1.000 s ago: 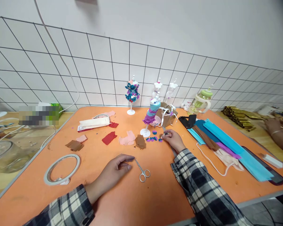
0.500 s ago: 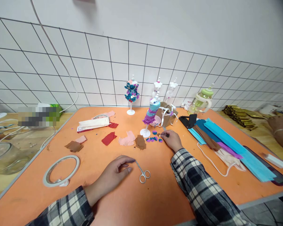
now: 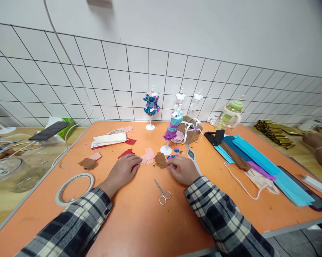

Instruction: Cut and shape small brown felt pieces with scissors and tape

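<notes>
My left hand rests on the table, fingers stretched forward, the tips beside a piece of pink crepe paper. Red paper shows just beyond its knuckles. With its fingers bent together, my right hand meets the right edge of the brown crepe paper; its exact grip is partly hidden. Small blue-and-purple petal pieces lie beyond the right hand, some covered by it. Between the wrists are small scissors. Grey tweezers lie right of the right hand.
A mini dress form wrapped in blue and purple stands ahead, a flower-covered one behind. A tape roll lies at left. Paper strips and a bottle are at right. Another person's hand is at far right.
My right hand has moved left from the petal pieces to the brown paper, uncovering the tweezers. My left hand has left the scissors and moved forward to the pink paper.
</notes>
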Demonstrator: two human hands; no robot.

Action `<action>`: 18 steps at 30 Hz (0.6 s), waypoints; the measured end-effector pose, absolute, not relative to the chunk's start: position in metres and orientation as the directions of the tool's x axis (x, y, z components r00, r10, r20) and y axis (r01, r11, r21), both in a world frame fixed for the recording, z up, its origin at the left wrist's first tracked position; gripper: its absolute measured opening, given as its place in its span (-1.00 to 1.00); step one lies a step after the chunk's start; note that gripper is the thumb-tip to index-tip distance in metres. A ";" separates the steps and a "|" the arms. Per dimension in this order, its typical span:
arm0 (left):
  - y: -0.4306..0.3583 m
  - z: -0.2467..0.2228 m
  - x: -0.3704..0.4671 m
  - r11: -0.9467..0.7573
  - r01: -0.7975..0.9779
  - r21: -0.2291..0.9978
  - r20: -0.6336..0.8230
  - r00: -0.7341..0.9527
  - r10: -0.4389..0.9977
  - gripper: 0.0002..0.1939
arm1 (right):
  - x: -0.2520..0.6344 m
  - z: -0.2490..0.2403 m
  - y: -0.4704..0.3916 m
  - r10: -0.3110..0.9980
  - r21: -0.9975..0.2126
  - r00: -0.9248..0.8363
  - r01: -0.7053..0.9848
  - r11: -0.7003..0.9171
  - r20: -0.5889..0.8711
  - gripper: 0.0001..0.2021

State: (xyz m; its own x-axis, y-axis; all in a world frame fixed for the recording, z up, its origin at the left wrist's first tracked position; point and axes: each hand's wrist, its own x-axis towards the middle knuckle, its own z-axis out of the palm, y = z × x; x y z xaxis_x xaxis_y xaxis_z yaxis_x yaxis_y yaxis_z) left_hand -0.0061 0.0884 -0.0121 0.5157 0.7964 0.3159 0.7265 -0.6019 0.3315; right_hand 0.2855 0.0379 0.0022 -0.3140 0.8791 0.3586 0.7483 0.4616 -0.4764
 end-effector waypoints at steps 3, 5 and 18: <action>0.079 -0.008 -0.006 -0.592 0.757 0.275 0.309 0.514 0.800 -0.68 | 0.268 0.001 0.024 0.806 -0.424 -0.535 0.688 0.589 0.253 -0.82; 0.072 -0.004 -0.008 -0.589 0.771 0.244 0.307 0.514 0.801 -0.68 | 0.260 0.000 0.016 0.776 -0.390 -0.605 0.681 0.619 0.176 -0.80; 0.066 -0.001 -0.019 -0.546 0.810 0.215 0.220 0.505 0.835 -0.70 | 0.273 0.001 0.022 0.863 -0.296 -0.489 0.812 0.503 0.124 -0.84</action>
